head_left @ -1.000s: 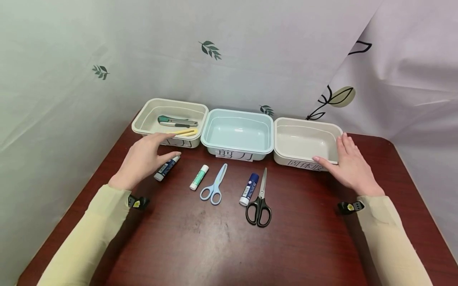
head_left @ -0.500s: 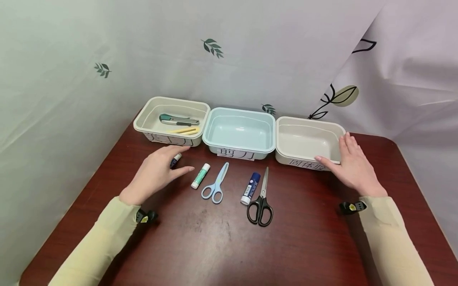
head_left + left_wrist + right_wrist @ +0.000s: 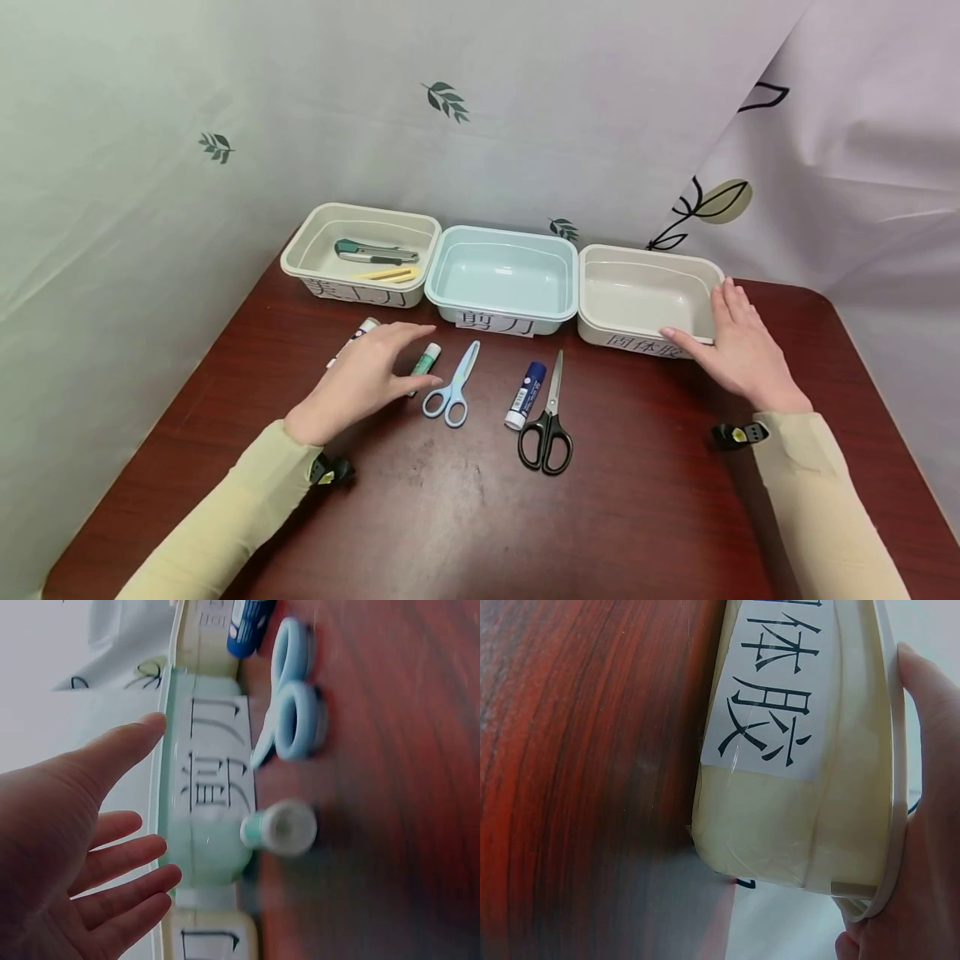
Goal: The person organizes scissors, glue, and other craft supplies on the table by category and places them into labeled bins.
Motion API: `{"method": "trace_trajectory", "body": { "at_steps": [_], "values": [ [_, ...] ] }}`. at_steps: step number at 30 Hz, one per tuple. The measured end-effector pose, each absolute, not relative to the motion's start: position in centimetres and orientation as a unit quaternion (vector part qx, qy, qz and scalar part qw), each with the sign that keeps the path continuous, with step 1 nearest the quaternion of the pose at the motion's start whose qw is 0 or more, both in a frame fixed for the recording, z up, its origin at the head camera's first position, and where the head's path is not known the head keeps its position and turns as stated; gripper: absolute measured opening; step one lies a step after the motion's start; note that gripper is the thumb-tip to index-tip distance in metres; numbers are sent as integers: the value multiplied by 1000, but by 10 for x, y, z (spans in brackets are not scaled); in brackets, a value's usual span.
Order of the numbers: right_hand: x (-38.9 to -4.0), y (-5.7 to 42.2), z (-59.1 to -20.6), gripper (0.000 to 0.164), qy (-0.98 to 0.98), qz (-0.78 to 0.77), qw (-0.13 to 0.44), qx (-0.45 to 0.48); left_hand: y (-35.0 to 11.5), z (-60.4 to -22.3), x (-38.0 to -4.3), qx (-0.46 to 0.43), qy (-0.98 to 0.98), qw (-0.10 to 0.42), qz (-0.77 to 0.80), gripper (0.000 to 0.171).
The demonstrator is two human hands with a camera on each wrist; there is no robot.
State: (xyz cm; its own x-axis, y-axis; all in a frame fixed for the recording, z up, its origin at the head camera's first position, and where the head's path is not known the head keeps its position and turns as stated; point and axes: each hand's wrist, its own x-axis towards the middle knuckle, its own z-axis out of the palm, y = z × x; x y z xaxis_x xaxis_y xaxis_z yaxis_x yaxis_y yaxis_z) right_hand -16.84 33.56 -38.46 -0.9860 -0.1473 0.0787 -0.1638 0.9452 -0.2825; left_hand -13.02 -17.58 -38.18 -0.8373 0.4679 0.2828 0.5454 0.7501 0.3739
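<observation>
Your left grip: your left hand (image 3: 360,379) is wide, thumb spread well apart from the fingers; the left wrist view shows it apart from the glue stick.
Green glue stick: the green-and-white stick (image 3: 426,360) lies on the table near your left thumb and fingertips, partly covered by your hand in the head view.
Your right grip: your right hand (image 3: 738,350) rests on the right-hand cream bin (image 3: 637,300), thumb on the near rim, straight fingers at its right end.
Other left stick: a white-ended glue stick (image 3: 365,328) lies beyond your left hand, partly hidden by it.
Blue scissors: the light-blue pair (image 3: 455,392) lies just right of the green-and-white stick, handles toward you, blades together.
Blue stick: a dark-blue glue stick (image 3: 527,396) lies just beside the black-handled scissors (image 3: 545,429), whose blades point toward the bins.
Bin row: the light-blue bin (image 3: 501,287) stands between the right-hand cream bin and the left-hand cream bin (image 3: 318,254); all three carry handwritten labels on your side.
Knives: a teal-and-grey cutter (image 3: 375,252) and a yellow one (image 3: 390,274) lie inside the left-hand cream bin.
Surroundings: the dark red-brown table (image 3: 465,533) meets a pale, leaf-printed backdrop (image 3: 525,125).
</observation>
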Motion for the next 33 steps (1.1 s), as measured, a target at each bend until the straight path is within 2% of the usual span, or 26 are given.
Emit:
{"method": "trace_trajectory", "body": {
  "at_steps": [11,18,24,33],
  "values": [
    [-168,335,-384,107,-985,147,31,80,-150,-393,-116,-278,-922,35,-266,84],
    [-168,335,-384,107,-985,147,31,81,-142,-400,-110,-277,-913,5,-301,70],
    [-168,335,-384,107,-985,148,31,81,-135,-407,-104,-266,-924,-8,-276,67],
    [-168,336,-385,107,-985,148,31,82,-126,-416,-102,-303,-920,15,-249,58]
  ]
}}
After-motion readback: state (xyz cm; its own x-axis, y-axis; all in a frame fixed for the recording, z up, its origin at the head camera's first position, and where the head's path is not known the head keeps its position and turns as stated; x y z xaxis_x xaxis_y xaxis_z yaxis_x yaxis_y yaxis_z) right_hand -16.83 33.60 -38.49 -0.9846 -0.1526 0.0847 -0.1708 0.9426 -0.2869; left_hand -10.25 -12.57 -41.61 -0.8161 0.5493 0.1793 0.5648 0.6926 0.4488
